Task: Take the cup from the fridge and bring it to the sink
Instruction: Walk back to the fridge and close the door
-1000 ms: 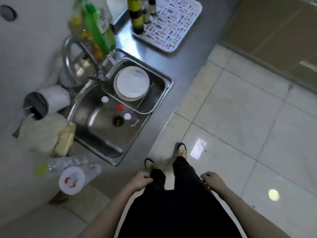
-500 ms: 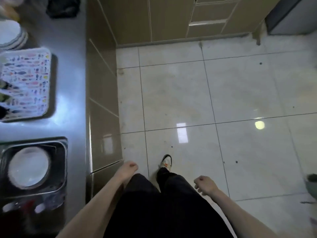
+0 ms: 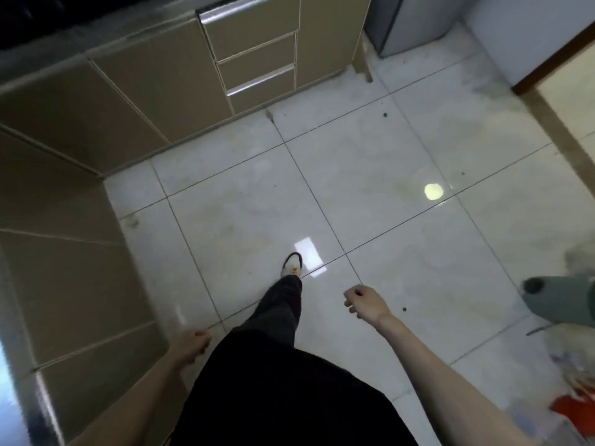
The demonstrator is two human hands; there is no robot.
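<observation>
No cup shows in the head view, and the sink is out of frame. A grey appliance [image 3: 409, 20], perhaps the fridge, stands at the far top right with its door closed. My left hand [image 3: 190, 344] hangs by my left thigh, fingers loosely curled, holding nothing. My right hand [image 3: 365, 300] swings out over the white floor tiles, fingers loosely curled and empty. One foot in a white shoe [image 3: 291, 265] is stepped forward on the tiles.
Tan cabinets [image 3: 64, 252] line the left side and turn a corner into a drawer stack [image 3: 257, 59] at the top. A grey-green object [image 3: 560, 297] and red and white clutter [image 3: 576, 403] lie on the floor at the right edge. A doorway threshold [image 3: 560, 136] runs along the upper right.
The view has swung right, away from the sink and counter, onto the open floor. The grey appliance has come closer into view. My right hand has swung forward as I step.
</observation>
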